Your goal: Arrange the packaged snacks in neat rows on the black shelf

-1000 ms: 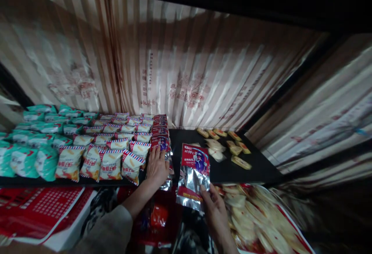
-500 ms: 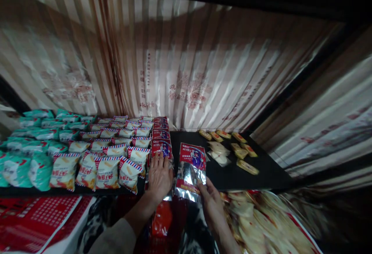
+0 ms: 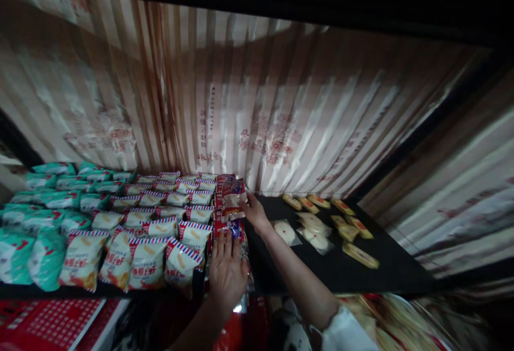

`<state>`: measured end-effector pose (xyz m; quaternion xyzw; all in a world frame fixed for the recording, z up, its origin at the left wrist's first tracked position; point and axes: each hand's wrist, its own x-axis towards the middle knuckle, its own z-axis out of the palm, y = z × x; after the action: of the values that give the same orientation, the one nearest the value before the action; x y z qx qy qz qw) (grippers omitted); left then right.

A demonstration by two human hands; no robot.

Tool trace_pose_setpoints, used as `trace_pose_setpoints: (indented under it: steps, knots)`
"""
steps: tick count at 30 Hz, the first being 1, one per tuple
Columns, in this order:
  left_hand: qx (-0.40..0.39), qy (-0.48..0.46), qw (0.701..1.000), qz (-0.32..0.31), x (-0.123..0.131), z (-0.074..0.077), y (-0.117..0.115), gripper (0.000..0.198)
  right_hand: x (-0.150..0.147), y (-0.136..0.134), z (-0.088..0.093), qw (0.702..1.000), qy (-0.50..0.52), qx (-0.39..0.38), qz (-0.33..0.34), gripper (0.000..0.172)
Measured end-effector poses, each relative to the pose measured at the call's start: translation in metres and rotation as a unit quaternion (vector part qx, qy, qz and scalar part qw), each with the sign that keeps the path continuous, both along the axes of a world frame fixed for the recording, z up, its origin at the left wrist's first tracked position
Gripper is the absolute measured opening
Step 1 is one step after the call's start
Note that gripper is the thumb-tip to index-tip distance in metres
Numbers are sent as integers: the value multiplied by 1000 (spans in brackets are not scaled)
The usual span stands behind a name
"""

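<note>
A red and silver snack packet (image 3: 234, 199) is pinched in my right hand (image 3: 254, 213), held over the back of a column of matching red packets (image 3: 219, 215). My left hand (image 3: 228, 270) lies flat with fingers stretched out on the front packets of that column. To the left of it stand rows of white snack bags (image 3: 149, 260) with red and blue striped tops. Farther left are several teal bags (image 3: 54, 252).
Right of the column, the black shelf (image 3: 273, 273) carries round white items in clear wrap (image 3: 315, 230) and several small yellow packs (image 3: 360, 254). Patterned sheeting (image 3: 265, 99) hangs behind. Below are a red basket (image 3: 52, 321) and a heap of pale packaged goods (image 3: 385, 319).
My right hand has carried the red packet from the shelf's front, right of the column, back and left over the column. My left hand stays on the front packets. The view has shifted slightly.
</note>
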<state>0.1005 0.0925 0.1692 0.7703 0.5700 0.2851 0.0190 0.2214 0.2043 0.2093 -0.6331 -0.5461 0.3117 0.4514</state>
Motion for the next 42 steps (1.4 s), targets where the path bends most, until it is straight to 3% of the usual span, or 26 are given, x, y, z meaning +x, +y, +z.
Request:
trace_pose_setpoints:
  steps: [5,8,11,16,26,33,37,42]
  knots:
    - [12,-12,1000,2,1,-9,2,44,-9,42,-3,994,-105,-27,-21,38]
    - [21,-18,1000,0,1,-11,2,44,-13,55,-5,991,-131,-25,-33,47]
    - [25,-27,999,1,2,-13,3,43,-16,64,-6,988,-154,-14,-20,44]
    - [24,-37,999,7,3,-15,4,42,-22,73,-1,975,-220,-30,-11,33]
    - [39,-18,999,5,2,-20,4,44,-28,87,3,956,-288,-56,-21,33]
    - [51,4,999,5,0,-19,3,43,-33,76,2,940,-328,-91,-25,32]
    - [45,0,999,8,0,-17,3,43,-30,70,1,929,-365,-43,-50,32]
    - [29,-11,1000,5,1,-16,4,43,-23,53,-5,943,-316,97,-35,30]
